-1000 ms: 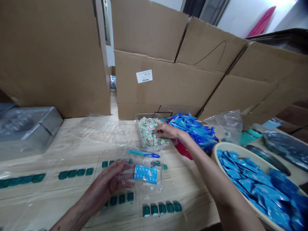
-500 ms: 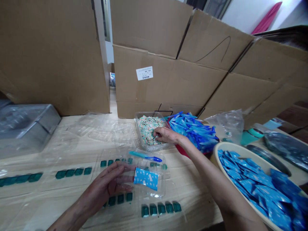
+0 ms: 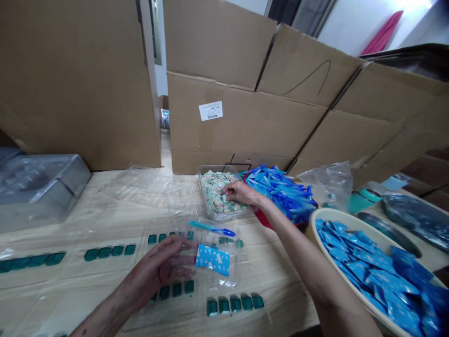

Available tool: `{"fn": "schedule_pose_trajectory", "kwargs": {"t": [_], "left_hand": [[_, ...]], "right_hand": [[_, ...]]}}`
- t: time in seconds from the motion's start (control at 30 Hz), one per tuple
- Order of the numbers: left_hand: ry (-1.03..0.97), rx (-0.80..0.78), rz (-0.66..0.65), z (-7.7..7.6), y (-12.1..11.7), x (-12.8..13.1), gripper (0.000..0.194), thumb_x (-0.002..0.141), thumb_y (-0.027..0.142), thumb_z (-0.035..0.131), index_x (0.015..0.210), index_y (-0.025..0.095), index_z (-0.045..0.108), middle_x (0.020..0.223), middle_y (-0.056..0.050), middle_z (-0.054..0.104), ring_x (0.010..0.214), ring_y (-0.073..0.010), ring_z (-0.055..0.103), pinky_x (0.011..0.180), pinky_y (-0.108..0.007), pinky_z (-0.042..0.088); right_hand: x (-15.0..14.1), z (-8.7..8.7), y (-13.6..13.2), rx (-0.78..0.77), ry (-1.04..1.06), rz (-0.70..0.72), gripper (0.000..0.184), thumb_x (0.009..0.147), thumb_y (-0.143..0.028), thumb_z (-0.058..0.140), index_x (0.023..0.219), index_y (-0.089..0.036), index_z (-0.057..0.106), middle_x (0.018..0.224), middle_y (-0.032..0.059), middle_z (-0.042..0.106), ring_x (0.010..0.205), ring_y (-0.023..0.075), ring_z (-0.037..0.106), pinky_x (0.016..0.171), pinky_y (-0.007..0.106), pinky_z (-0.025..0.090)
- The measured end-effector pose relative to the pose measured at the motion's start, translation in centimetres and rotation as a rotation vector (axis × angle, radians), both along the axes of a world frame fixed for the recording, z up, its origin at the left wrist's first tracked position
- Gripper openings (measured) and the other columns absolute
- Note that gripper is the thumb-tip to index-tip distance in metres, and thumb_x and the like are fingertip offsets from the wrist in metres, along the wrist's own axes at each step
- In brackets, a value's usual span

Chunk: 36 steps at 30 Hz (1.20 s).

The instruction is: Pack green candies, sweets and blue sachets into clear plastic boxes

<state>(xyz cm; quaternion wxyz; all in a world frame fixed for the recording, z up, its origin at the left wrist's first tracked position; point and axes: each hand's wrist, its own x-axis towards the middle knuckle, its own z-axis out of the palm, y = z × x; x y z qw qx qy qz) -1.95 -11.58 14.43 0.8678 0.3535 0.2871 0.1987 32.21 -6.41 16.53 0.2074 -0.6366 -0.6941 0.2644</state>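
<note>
My left hand (image 3: 168, 262) is closed round the left side of a clear plastic box (image 3: 233, 276), thumb on top and fingers seen through the plastic. Inside the box lie a blue pen-shaped stick (image 3: 212, 228) and a blue packet with white dots (image 3: 212, 260). Farther back, my right hand (image 3: 240, 193) reaches into a clear tub (image 3: 224, 216) full of small pale printed pieces (image 3: 213, 185). Its fingertips are pinched together among the pieces; what is between them, if anything, is too small to make out.
Right of the tub is a red tray (image 3: 264, 220) heaped with blue sticks (image 3: 280, 189). A cream basin (image 3: 315, 229) of blue packets (image 3: 372, 271) stands at the right. Clear sheets with dark green blocks (image 3: 235, 304) cover the tabletop. Cardboard boxes (image 3: 245, 121) wall the back.
My right hand has shifted slightly left within the tub, its fingers now pinched higher among the pieces. My left hand and the clear box stay nearly still; the view has tilted slightly.
</note>
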Motion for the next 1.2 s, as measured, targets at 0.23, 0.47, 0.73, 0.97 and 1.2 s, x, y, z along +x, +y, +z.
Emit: {"fn": "schedule_pose_trajectory", "kwargs": {"t": [0.23, 0.47, 0.73, 0.97, 1.2], "left_hand": [[-0.036, 0.014, -0.013, 0.1, 0.1, 0.1, 0.020, 0.086, 0.031, 0.056, 0.097, 0.016, 0.063, 0.121, -0.012, 0.061, 0.096, -0.0243, 0.064, 0.078, -0.041, 0.056], [-0.049, 0.028, -0.016, 0.3, 0.1, 0.0, 0.020, 0.087, 0.032, 0.055, 0.097, 0.016, 0.063, 0.120, -0.012, 0.062, 0.098, -0.0249, 0.063, 0.077, -0.039, 0.056], [-0.061, 0.044, 0.034, -0.2, 0.3, 0.1, 0.019, 0.086, 0.031, 0.058, 0.098, 0.017, 0.061, 0.123, -0.013, 0.061, 0.100, -0.0264, 0.064, 0.078, -0.039, 0.055], [-0.126, 0.052, 0.026, -0.7, 0.3, 0.1, 0.021, 0.084, 0.033, 0.060, 0.097, 0.017, 0.063, 0.126, -0.013, 0.059, 0.104, -0.0287, 0.062, 0.081, -0.040, 0.053], [-0.166, 0.051, 0.045, -0.1, 0.2, 0.0, 0.020, 0.084, 0.029, 0.060, 0.098, 0.015, 0.062, 0.117, -0.014, 0.064, 0.098, -0.0251, 0.066, 0.080, -0.038, 0.054]], "right_hand": [[-0.4, 0.0, -0.6, 0.053, -0.041, -0.013, 0.022, 0.068, -0.013, 0.063, 0.089, -0.010, 0.068, 0.068, 0.0001, 0.060, 0.061, 0.0101, 0.051, 0.057, 0.020, 0.039], [-1.3, 0.2, -1.1, 0.089, -0.031, -0.021, 0.019, 0.072, -0.016, 0.061, 0.089, -0.011, 0.068, 0.069, 0.0005, 0.061, 0.062, 0.0100, 0.050, 0.060, 0.021, 0.041], [-1.7, 1.3, -2.3, 0.014, 0.527, -0.244, 0.028, 0.063, -0.028, 0.074, 0.085, -0.014, 0.065, 0.071, 0.0009, 0.066, 0.065, 0.0121, 0.059, 0.063, 0.025, 0.048], [-2.1, 1.4, -3.0, 0.065, 0.556, -0.184, 0.034, 0.068, -0.034, 0.071, 0.095, -0.015, 0.064, 0.079, 0.0037, 0.068, 0.068, 0.0133, 0.062, 0.068, 0.028, 0.049], [-3.1, 1.4, -2.5, 0.242, -0.023, -0.095, 0.006, 0.068, -0.018, 0.065, 0.073, -0.017, 0.068, 0.078, 0.0052, 0.067, 0.079, 0.0189, 0.060, 0.077, 0.033, 0.046]]}}
